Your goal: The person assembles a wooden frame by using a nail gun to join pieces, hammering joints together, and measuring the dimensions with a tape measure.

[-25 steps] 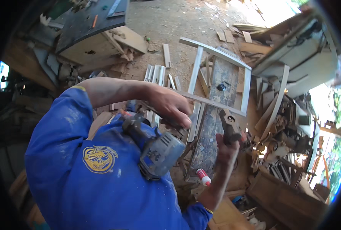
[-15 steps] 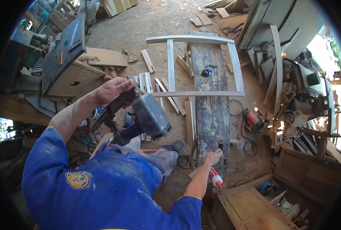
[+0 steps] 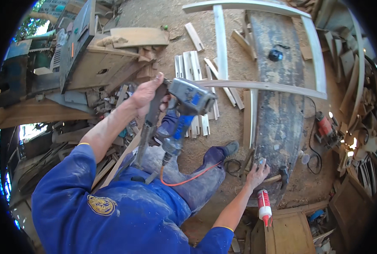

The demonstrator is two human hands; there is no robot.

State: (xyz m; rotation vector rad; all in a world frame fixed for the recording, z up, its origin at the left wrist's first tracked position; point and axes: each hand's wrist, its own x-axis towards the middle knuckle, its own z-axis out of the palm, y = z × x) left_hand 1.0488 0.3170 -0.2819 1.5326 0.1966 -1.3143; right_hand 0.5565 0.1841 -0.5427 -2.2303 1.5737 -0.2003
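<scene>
My left hand [image 3: 148,95] is wrapped round the nose and magazine of a nail gun [image 3: 193,96], raised over my lap. An orange air hose [image 3: 188,183] runs from its blue-banded handle. My right hand [image 3: 257,173] reaches onto the worn wooden bench [image 3: 279,114], its fingertips pinched round a small pale-blue piece [image 3: 261,161]. Close beside that hand lies a hammer [image 3: 284,173], its handle partly behind my wrist. A red and white squeeze bottle [image 3: 264,205] is at the bench's near end. Across the bench's far part rests a pale wooden frame [image 3: 264,86].
A black round object [image 3: 275,55] sits inside the frame. Right of the bench, a red corded power tool [image 3: 325,127] is on the floor. Several wood strips [image 3: 192,65] lie to the left. A dark-topped wooden cabinet [image 3: 99,72] stands farther left, with scrap wood around it.
The view has shifted, so the bench appears farther right. The nail gun has turned in my left hand, showing its blue handle. My right hand has moved off the hammer to the small pale-blue piece.
</scene>
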